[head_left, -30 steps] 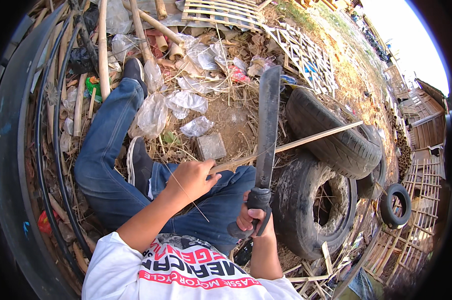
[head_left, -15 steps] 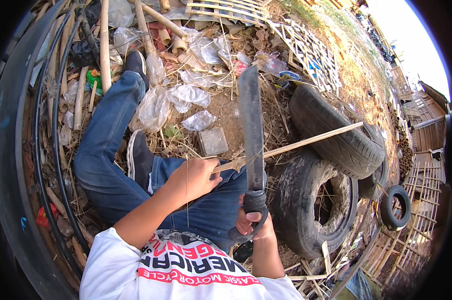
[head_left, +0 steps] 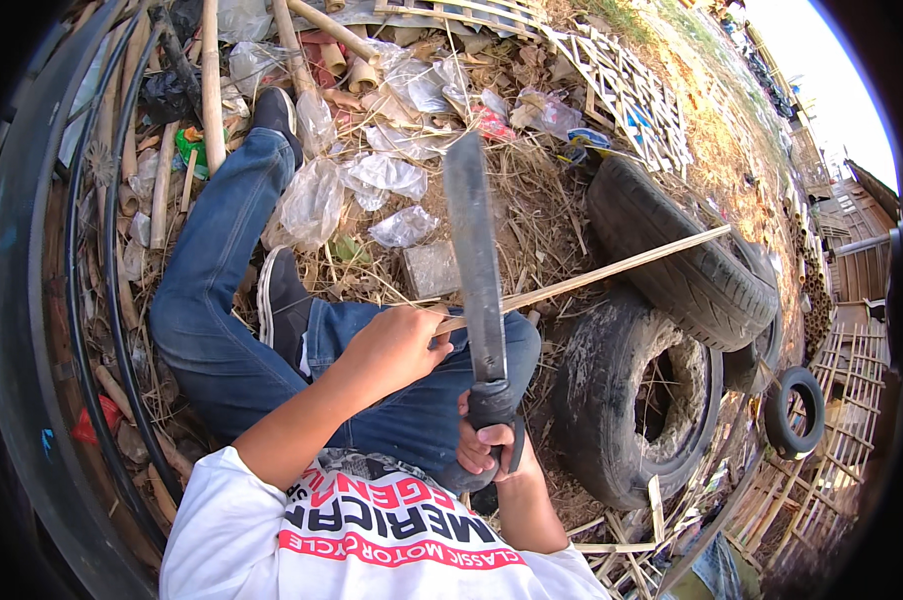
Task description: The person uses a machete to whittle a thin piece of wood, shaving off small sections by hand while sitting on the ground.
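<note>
A long pale bamboo strip (head_left: 621,271) slants up and to the right across my lap. Its near end is gripped by my left hand (head_left: 403,342), fingers closed around it. My right hand (head_left: 486,448) is wrapped around the dark handle of a machete (head_left: 477,255), whose broad blade points away from me. The blade crosses over the strip just to the right of my left hand, hiding a short part of it. Whether the edge touches the strip, I cannot tell.
To the right lie large worn tyres, one flat (head_left: 596,400) and one leaning tyre (head_left: 671,255), with a smaller tyre (head_left: 793,412) beyond. A grey block (head_left: 431,270) sits ahead of my knee. Plastic bags (head_left: 311,210), bamboo poles (head_left: 212,90) and a bamboo lattice (head_left: 626,95) surround my legs.
The machete has moved left along the bamboo strip, closer to my left hand, and its tip leans further left. My left hand keeps its hold on the strip.
</note>
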Demonstrator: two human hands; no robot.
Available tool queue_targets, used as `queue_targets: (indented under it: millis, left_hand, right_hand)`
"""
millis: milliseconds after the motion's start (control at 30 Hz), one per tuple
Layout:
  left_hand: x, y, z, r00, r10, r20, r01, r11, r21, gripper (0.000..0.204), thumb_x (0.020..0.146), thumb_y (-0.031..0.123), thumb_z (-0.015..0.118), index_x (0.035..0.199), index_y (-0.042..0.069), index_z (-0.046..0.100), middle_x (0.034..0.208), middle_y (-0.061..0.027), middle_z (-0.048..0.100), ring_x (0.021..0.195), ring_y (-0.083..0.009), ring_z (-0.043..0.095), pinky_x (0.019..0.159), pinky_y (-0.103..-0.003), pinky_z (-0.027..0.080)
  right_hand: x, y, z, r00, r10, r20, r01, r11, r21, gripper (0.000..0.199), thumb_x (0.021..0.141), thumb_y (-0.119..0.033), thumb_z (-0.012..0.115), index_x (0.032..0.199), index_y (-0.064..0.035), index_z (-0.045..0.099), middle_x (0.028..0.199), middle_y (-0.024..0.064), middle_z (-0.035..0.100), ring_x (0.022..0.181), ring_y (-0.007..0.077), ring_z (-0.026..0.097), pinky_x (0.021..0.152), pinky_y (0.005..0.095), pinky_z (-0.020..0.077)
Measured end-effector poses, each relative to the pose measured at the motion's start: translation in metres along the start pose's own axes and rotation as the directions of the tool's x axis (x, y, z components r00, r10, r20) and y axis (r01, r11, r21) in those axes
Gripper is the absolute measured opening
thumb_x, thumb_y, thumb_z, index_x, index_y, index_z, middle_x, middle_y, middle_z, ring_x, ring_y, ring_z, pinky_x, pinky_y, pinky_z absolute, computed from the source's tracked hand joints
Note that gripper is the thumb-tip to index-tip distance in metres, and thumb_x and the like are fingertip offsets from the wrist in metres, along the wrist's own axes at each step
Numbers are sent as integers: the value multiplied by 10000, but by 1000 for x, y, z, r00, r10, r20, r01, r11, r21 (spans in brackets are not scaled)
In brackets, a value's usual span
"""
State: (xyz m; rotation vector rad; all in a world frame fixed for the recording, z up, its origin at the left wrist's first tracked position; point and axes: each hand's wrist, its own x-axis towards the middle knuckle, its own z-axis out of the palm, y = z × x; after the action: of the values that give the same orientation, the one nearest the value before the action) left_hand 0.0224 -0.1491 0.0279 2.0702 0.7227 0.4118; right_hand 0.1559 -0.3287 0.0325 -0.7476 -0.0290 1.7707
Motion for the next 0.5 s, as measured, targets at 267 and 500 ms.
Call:
queue_targets:
  millis: [267,500]
  left_hand:
    - [-4,7,-13,986,-116,123,132,982,-133,213,747,158,744,788,4,602,677,-170,619,635,-314,627,598,-396,476]
    - [-6,-2,-23,949,-110,294,177,961,-212,278,721,168,775,727,9,547,610,-126,581,547,-218,565,541,-348,439]
  right_hand:
    - [-1,-13,-8,972,-235,-6,235,971,53,465,710,-67,656,1110,1,430,546,50,419,357,140,391,376,315,331]
    - [-15,-25,-9,978,-187,-88,174,975,-136,474,675,-37,684,1082,26,451,517,52,420,362,148,403,375,311,346]
